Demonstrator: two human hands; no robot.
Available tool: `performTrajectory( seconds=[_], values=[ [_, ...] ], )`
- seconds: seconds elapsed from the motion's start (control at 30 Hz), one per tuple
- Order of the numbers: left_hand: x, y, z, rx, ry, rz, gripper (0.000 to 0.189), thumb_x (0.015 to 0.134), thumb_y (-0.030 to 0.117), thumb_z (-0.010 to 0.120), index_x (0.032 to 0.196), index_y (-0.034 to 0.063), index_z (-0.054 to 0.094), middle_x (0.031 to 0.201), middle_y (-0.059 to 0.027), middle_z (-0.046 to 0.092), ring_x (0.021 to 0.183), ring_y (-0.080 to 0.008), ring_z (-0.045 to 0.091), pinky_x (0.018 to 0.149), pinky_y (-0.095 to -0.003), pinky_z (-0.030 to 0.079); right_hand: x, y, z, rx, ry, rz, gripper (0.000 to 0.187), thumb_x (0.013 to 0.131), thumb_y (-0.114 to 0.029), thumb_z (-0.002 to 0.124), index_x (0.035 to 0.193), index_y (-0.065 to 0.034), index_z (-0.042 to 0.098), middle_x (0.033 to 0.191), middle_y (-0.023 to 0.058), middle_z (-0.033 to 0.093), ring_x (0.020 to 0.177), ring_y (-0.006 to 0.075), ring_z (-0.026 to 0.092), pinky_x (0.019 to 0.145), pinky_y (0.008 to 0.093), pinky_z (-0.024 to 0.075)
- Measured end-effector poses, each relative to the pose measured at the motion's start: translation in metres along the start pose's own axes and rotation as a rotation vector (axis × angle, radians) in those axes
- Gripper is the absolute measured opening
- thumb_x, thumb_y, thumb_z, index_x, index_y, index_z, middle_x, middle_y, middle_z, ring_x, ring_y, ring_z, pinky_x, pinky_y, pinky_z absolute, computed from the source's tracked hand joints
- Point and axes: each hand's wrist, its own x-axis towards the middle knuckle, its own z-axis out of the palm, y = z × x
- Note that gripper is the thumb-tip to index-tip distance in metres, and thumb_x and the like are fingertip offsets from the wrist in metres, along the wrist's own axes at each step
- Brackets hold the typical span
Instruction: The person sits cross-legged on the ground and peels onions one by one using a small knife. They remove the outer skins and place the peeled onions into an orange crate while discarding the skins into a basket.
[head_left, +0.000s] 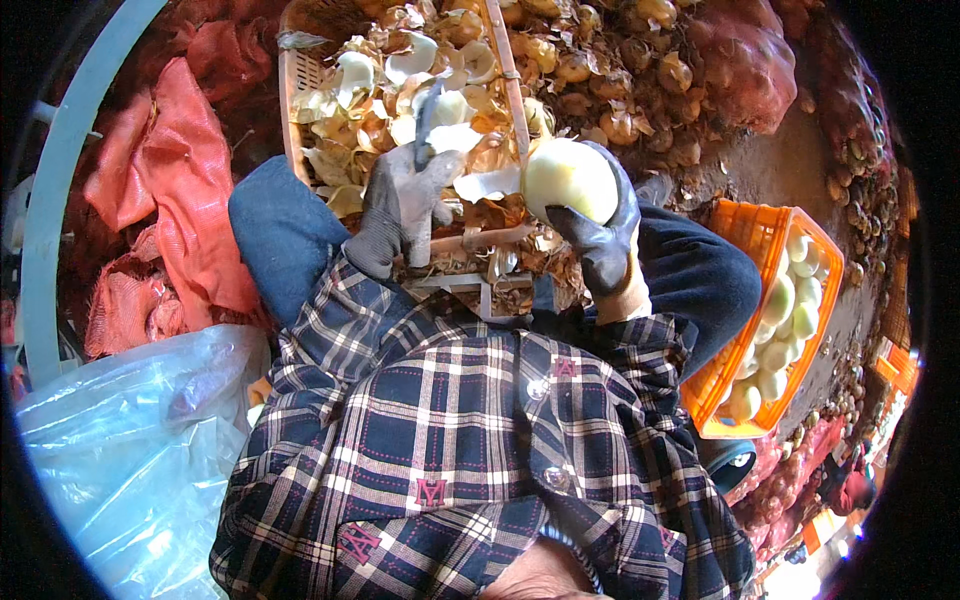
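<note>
My left hand (405, 202), in a grey work glove, grips a small knife (427, 124) whose dark blade points away from me. The blade is above a plastic crate (288, 97) heaped with onion skins (352, 127). In my right hand (607, 232), also gloved, rests a large peeled onion (568, 180), pale and smooth. My fingers wrap its right and near sides. The onion is at the crate's right edge, apart from the knife. Both hands are between my knees.
At right stands an orange crate (814, 345) of peeled onions (780, 300). Unpeeled onions (622, 67) lie heaped beyond my right hand, beside a filled red mesh sack (742, 64). Red mesh bags (184, 172) and a clear plastic bag (142, 450) lie at left, near a light-blue curved bar (56, 187).
</note>
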Motion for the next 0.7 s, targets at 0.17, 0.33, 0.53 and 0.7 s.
performTrajectory(
  seconds=[0.17, 0.33, 0.53, 0.7],
  values=[
    [-0.003, 0.030, 0.005, -0.051, -0.043, 0.004, 0.058, 0.089, 0.049, 0.068, 0.108, -0.0048, 0.066, 0.080, -0.0098, 0.065, 0.060, -0.0192, 0.065, 0.053, -0.0324, 0.052, -0.007, -0.011, 0.010, -0.180, -0.076, -0.060, 0.078, 0.067, -0.023, 0.087, 0.132, 0.0023, 0.051, 0.123, 0.0149, 0.063, 0.111, 0.0242, 0.062, 0.099, 0.0369, 0.0495],
    [-0.014, 0.038, 0.019, 0.423, -0.007, 0.469, 0.058, 0.082, 0.041, 0.076, 0.117, -0.0039, 0.064, 0.096, -0.0174, 0.071, 0.088, -0.0275, 0.070, 0.078, -0.0380, 0.056, -0.004, -0.006, 0.002, -0.370, -0.071, -0.086, 0.081, 0.067, -0.024, 0.088, 0.133, 0.0024, 0.050, 0.123, 0.0159, 0.063, 0.113, 0.0249, 0.062, 0.099, 0.0370, 0.0488],
    [-0.010, 0.036, 0.036, 0.454, 0.008, 0.758, 0.027, 0.093, 0.027, 0.066, 0.107, 0.0037, 0.070, 0.090, -0.0176, 0.071, 0.083, -0.0271, 0.072, 0.073, -0.0392, 0.055, -0.006, -0.006, 0.009, -0.418, -0.115, -0.123, 0.086, 0.064, -0.020, 0.090, 0.136, 0.0032, 0.048, 0.122, 0.0160, 0.063, 0.114, 0.0241, 0.061, 0.100, 0.0366, 0.0488],
    [0.009, 0.001, 0.024, 0.142, 0.283, 0.289, 0.029, 0.096, 0.030, 0.060, 0.088, 0.0030, 0.067, 0.064, -0.0088, 0.065, 0.056, -0.0247, 0.065, 0.051, -0.0398, 0.051, -0.006, -0.014, 0.010, -0.300, -0.122, -0.066, 0.085, 0.065, -0.018, 0.090, 0.135, 0.0033, 0.048, 0.120, 0.0159, 0.064, 0.112, 0.0228, 0.062, 0.098, 0.0350, 0.0497]
  ],
)
